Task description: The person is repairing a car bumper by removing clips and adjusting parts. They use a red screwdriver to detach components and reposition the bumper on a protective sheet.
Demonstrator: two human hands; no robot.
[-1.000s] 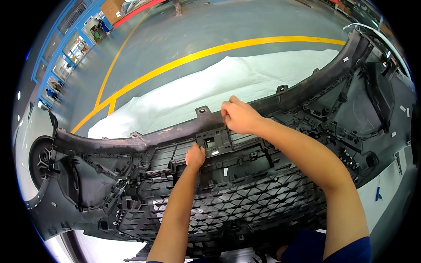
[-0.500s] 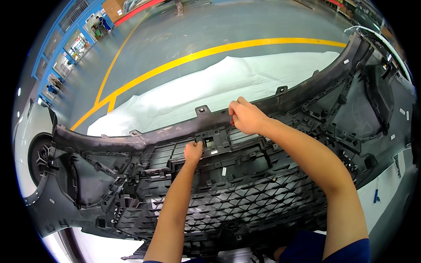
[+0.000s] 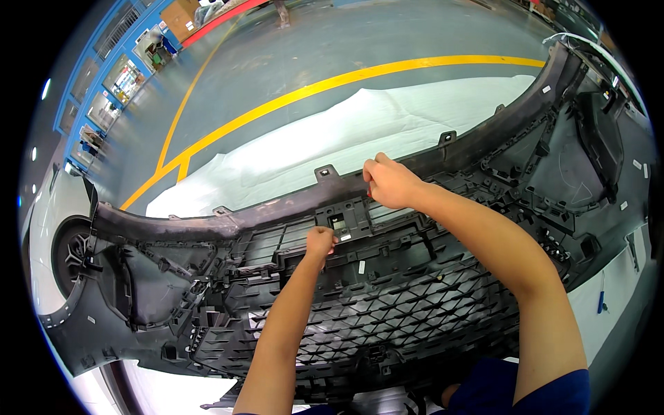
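Note:
A large black car bumper (image 3: 290, 205) with a mesh grille (image 3: 387, 304) lies across the view, its ribbed and clipped side up. Just left of a bracket with a square opening (image 3: 338, 222), at the middle of the bumper, is my left hand (image 3: 321, 243). Its fingers are curled in at the bracket's near corner; what they pinch, if anything, is hidden. My right hand (image 3: 391, 182) is closed over the bumper's long upper rail, between two mounting tabs. A small red piece (image 3: 369, 194) shows under its fingers, too covered to name.
White sheeting (image 3: 290, 155) lies beyond the bumper on a grey floor with yellow lines (image 3: 346, 77). A blue-handled screwdriver (image 3: 601, 299) rests on a white surface at the right. A white car's wheel (image 3: 71, 252) stands at the left edge.
My left hand has slid slightly right and nearer along the bracket, its fingers more curled. My right hand stays over the rail, with less red showing. The whole view has shifted a little.

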